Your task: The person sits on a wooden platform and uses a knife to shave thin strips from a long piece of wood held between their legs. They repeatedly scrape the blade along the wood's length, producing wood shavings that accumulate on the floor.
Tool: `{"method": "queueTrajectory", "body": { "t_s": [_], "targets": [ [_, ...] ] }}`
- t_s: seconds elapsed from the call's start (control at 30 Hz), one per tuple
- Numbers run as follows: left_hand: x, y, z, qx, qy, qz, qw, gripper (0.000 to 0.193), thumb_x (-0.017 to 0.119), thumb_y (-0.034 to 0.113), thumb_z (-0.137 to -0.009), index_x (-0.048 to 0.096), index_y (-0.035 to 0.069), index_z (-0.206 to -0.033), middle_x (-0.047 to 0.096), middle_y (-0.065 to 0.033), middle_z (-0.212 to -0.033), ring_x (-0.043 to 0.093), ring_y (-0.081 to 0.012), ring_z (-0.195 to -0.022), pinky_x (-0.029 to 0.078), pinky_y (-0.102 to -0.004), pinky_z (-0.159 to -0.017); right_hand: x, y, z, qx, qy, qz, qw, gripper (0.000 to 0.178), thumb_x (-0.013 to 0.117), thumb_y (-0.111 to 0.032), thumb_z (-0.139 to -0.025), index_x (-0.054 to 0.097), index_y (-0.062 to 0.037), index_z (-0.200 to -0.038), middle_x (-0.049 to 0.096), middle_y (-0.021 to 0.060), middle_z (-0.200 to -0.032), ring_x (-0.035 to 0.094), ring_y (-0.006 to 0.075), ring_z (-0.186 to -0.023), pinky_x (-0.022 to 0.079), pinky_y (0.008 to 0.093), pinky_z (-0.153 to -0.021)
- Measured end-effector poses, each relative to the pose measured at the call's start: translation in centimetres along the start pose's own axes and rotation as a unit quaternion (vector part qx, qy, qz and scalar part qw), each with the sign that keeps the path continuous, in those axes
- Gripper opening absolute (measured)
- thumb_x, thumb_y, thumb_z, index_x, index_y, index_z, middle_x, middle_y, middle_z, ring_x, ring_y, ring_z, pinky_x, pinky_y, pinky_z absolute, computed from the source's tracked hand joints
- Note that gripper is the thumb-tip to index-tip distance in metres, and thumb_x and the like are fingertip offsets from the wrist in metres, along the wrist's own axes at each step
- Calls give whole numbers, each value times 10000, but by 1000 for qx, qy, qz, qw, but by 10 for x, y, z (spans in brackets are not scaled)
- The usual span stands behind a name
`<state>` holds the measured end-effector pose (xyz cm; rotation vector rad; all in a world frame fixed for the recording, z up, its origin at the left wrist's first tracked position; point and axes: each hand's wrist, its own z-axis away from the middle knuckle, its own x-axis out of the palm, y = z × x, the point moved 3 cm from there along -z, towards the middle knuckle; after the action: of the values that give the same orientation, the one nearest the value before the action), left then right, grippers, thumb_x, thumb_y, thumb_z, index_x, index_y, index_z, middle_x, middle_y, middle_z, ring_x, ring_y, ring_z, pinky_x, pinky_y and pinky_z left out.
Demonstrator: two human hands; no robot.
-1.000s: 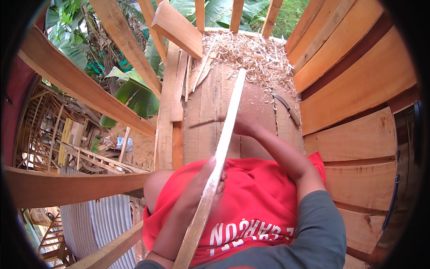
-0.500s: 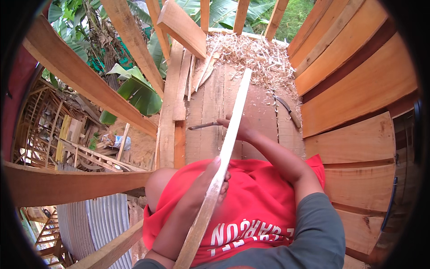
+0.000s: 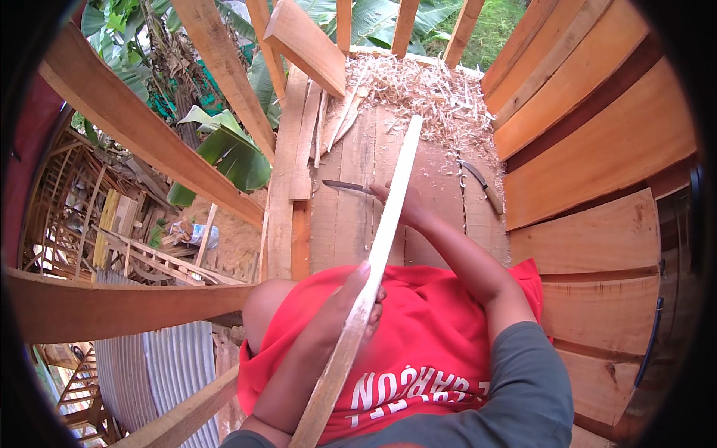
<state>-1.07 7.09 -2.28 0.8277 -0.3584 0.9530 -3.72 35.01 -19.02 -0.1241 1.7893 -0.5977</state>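
Note:
A long wooden stick (image 3: 386, 233) slants up across my lap, pale and shaved on its far part, rough and brown near my body. My left hand (image 3: 357, 299) is wrapped round its middle. Beyond the stick, my right hand (image 3: 401, 204) grips a knife whose blade (image 3: 345, 185) points left, over the floorboards. The stick hides part of that hand and the knife's handle. A second knife, with a curved blade and wooden handle (image 3: 494, 200), lies on the boards to the right.
Curly wood shavings (image 3: 426, 93) are heaped at the far end of the plank floor (image 3: 351, 239). Loose wood strips (image 3: 305, 138) lie along its left edge. Upright posts (image 3: 224, 71) stand at the left, beside a drop to lower ground. A plank wall (image 3: 590, 149) closes the right side.
My right hand has moved slightly away from my body with the knife, and the blade now tilts with its tip farther up. The stick and my left hand have hardly moved.

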Motion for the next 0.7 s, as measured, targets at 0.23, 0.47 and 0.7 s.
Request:
{"method": "queueTrajectory", "body": {
  "t_s": [0.23, 0.47, 0.7],
  "targets": [
    [-1, 0, 3, -2, 3, 3, 1000, 559, 447, 654, -987, 522, 107, -900, 504, -9, -614, 498, -119, -470, 422, -245, -432, 0, 44, -22, 137, 63, 23, 988, 360, 608, -212, -926, 664, -234, -1281, 681, 134, -800, 674, 322, -722, 530, 431, -650],
    [1, 3, 2, 3, 4, 5, 1000, 546, 450, 645, -990, 523, 112, -899, 505, -8, -612, 498, -121, -471, 422, -245, -435, 22, 21, -26, 92, -10, -142, 986, 248, 616, -189, -911, 686, -157, -1147, 670, 142, -775, 669, 338, -714, 527, 434, -640],
    [0, 4, 5, -13, 9, 8, 1000, 550, 456, 645, -988, 528, 108, -895, 501, -3, -607, 496, -116, -469, 422, -240, -434, 25, 35, -42, 241, 116, -146, 952, 152, 605, -164, -911, 687, -107, -1026, 669, 136, -762, 670, 310, -699, 527, 415, -641]
  ]
}}
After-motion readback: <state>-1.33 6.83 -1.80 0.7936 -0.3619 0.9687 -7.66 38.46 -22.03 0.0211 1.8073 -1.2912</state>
